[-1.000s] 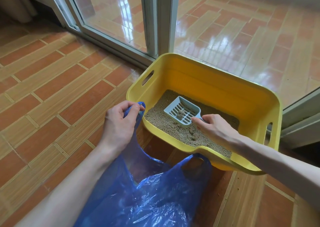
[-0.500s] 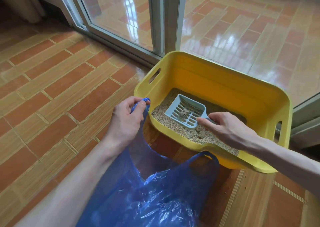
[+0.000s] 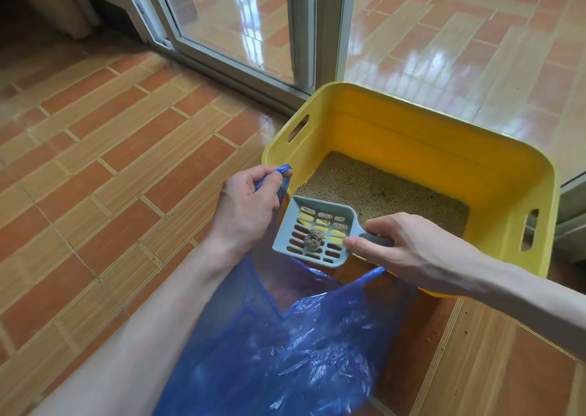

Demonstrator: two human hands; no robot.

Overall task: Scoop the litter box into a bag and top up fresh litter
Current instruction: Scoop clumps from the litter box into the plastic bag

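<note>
A yellow litter box (image 3: 412, 136) stands on the tiled floor, with tan litter (image 3: 380, 190) covering its bottom. My right hand (image 3: 399, 247) grips the handle of a pale blue slotted scoop (image 3: 314, 234), lifted over the box's near rim. One grey clump (image 3: 314, 240) lies on the scoop. My left hand (image 3: 247, 212) pinches one handle of a blue plastic bag (image 3: 285, 346) and holds it up beside the box's left corner. The bag's mouth gapes just below the scoop.
A sliding glass door with a grey frame (image 3: 301, 28) runs behind the box; shiny tiles (image 3: 459, 34) lie beyond it. Orange and tan floor tiles (image 3: 111, 161) spread to the left. A few litter grains (image 3: 456, 320) dot the floor by the box.
My right hand has raised the scoop out of the litter and brought it toward me, over the box's near rim and the bag's mouth. Loose litter has sifted away, leaving one clump.
</note>
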